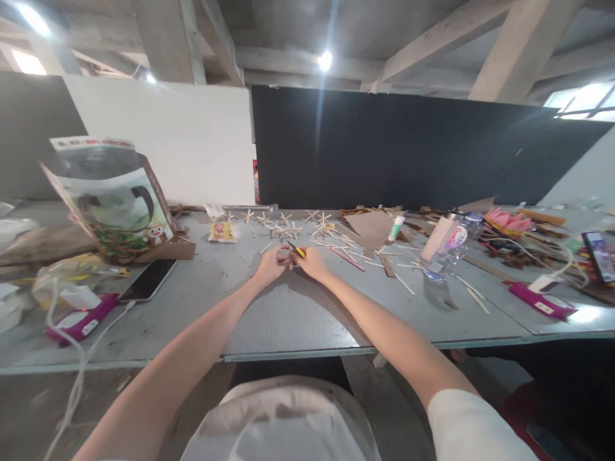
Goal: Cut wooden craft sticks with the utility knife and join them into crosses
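Observation:
Both my hands meet over the middle of the grey table (288, 314). My right hand (310, 261) is closed around a small yellow and black cutter (296, 250) whose tip points up and left. My left hand (271, 262) is pinched on a thin wooden stick piece (287, 258) right beside the cutter; the piece is mostly hidden by the fingers. Just beyond the hands lie several star shapes made of crossed sticks (283, 227) and loose wooden sticks (346, 246).
A cardboard box with a printed picture (115, 205) stands at the left, a phone (147, 282) and a magenta pack (79, 323) near it. At the right are a clear bottle (449, 250), a glue stick (395, 228), cardboard scraps (372, 227), pink paper flowers (509, 222) and another phone (599, 255).

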A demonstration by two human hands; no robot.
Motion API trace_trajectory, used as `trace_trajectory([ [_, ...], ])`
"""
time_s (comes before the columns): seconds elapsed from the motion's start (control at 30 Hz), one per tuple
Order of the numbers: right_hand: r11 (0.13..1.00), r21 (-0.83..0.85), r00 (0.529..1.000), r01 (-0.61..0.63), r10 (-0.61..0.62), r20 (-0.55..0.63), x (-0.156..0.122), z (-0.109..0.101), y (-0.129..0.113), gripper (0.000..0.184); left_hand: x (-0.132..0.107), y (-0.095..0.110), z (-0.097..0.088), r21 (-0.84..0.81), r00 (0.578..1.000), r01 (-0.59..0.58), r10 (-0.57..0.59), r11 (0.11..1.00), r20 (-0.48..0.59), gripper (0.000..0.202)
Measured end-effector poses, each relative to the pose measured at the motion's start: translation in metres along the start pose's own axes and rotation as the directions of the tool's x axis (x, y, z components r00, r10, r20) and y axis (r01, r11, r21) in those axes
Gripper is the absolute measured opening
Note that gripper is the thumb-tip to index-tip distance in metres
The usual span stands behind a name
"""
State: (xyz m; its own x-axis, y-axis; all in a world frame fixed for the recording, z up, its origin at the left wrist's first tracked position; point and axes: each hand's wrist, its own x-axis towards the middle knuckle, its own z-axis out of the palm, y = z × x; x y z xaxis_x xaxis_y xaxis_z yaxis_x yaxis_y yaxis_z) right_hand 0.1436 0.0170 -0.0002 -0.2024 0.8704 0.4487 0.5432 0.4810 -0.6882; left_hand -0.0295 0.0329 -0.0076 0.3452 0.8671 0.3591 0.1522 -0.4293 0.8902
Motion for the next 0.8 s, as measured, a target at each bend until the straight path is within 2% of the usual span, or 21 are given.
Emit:
trace_trajectory([
  [0.23,0.991,-0.133,0.999,-0.008,0.012,0.030,-0.002,-0.003,-0.004,0.027,-0.003,0.001,0.005,0.028,1.000,0.023,-0.023,0.999,-0.014,0.086],
  [0.3,0.986,-0.167,0.999,-0.010,0.016,0.038,-0.003,-0.004,-0.005,0.024,-0.003,0.001,0.008,0.042,1.000,0.015,-0.015,0.999,-0.007,0.092],
  [0.53,0.973,-0.232,0.998,0.004,0.009,0.057,-0.005,-0.005,-0.008,0.022,-0.001,-0.002,0.012,0.085,0.999,0.029,-0.028,0.996,-0.017,0.082],
  [0.8,0.970,-0.243,0.997,0.017,0.000,0.071,-0.006,-0.006,-0.007,0.017,-0.002,0.002,0.012,0.191,0.999,0.030,-0.023,0.981,-0.036,0.083],
])
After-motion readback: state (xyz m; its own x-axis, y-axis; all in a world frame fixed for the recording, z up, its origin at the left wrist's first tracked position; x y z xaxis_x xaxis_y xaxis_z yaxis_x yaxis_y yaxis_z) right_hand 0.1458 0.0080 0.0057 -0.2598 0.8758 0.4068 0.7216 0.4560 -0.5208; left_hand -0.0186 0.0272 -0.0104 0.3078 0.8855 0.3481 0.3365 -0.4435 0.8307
